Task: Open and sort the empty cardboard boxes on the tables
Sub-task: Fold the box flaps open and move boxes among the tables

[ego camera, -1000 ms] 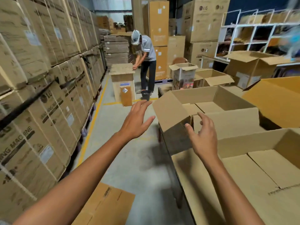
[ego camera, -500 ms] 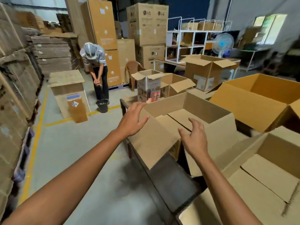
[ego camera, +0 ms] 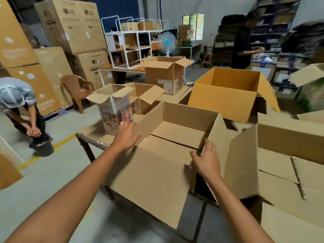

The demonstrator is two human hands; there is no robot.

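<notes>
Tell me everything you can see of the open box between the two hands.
The box is plain brown cardboard, upright and open on top, empty inside. Its bottom flaps are closed, with a seam across the floor. The near top flap hangs down over the table edge toward the camera; the side flaps stand up. The left hand rests on the left flap, and the right hand grips the right flap's edge.

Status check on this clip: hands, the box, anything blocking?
Left hand flat on left rim of the open plain brown cardboard box. Right hand at its near right corner, grip unclear. Tall printed carton stands just beyond left hand.
</notes>
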